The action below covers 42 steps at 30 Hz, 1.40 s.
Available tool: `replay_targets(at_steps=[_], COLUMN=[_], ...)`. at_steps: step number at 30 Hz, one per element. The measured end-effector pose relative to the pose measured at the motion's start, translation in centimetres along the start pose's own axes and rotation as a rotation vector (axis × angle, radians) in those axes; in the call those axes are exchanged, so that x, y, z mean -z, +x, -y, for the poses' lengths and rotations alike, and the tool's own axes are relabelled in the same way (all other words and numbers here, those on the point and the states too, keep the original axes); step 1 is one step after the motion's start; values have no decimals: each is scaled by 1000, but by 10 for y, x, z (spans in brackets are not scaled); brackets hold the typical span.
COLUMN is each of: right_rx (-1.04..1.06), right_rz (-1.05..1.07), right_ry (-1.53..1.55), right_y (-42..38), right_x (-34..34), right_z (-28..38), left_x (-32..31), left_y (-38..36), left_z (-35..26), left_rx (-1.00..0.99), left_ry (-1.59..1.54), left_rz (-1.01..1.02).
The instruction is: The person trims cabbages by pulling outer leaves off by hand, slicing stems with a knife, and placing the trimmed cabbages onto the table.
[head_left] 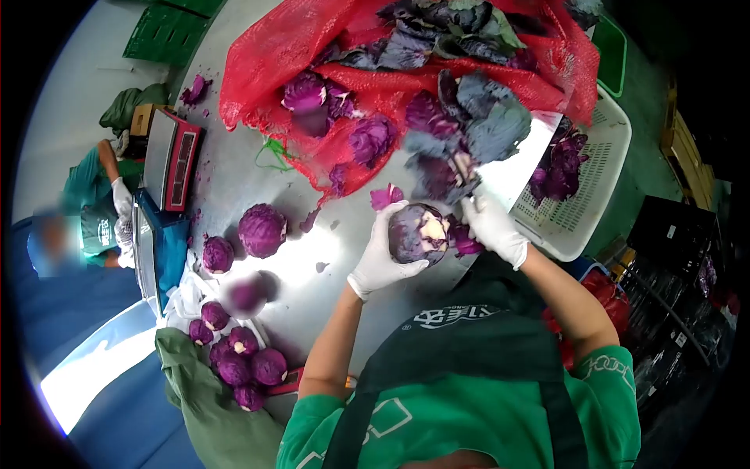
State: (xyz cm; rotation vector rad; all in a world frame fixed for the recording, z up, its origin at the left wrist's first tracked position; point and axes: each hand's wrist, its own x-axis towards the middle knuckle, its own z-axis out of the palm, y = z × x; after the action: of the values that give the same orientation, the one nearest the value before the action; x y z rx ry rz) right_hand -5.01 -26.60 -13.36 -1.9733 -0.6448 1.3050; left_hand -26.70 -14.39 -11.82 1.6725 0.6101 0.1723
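My left hand (380,250), in a white glove, grips a red cabbage head (417,232) above the steel table (234,176); the cabbage's pale cut stem faces right. My right hand (494,227), also gloved, holds a knife (469,173) whose blade points up just right of the cabbage, beside loose purple leaves (466,133). A small purple scrap (386,195) lies just behind the held cabbage.
A red mesh sack (312,47) with cabbages and leaves covers the table's far side. Trimmed cabbages (262,229) lie at left, several more (242,359) near the front-left edge. A white crate (594,172) with leaves stands right. A scale (173,159) and another gloved person (98,211) are at far left.
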Motion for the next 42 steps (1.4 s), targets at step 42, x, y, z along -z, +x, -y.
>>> replay_targets(at_steps=[42], right_rx=[430], right_rz=[-454], right_ry=[683], right_y=[93], right_x=[146], right_z=[93], left_x=[15], left_y=[444], left_z=[-138], left_rx=[-104], left_ry=[1157], left_rz=[-166])
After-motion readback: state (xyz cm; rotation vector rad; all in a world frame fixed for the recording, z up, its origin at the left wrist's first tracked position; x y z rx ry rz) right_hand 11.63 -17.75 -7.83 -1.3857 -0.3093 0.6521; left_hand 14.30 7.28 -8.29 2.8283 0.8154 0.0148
